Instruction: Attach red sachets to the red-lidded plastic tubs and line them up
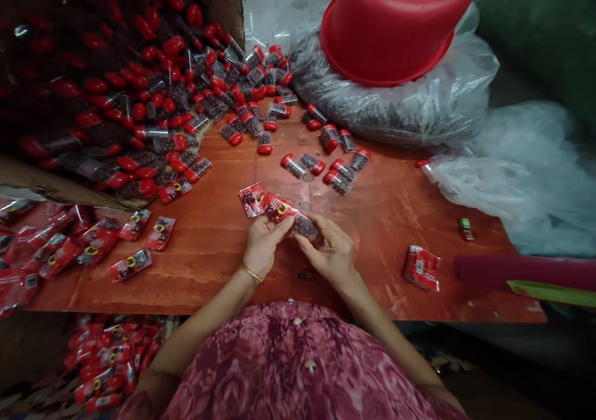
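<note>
My left hand [262, 244] pinches a red printed label sleeve [278, 208] at the middle of the reddish wooden table [218, 234]. My right hand [328, 252] grips a small clear tube of dark beads [305, 226], and the sleeve meets the tube's end. Another red label [251, 198] lies just beyond my left fingers. A gold bangle circles my left wrist.
A big heap of red-capped tubes [139, 97] fills a box at the back left; loose tubes [342, 175] lie beyond my hands. Labelled tubes [93, 243] pile at the left. A red tub [395, 23] sits upturned on a plastic bag of beads [419, 110]. A label stack [421, 268] lies right.
</note>
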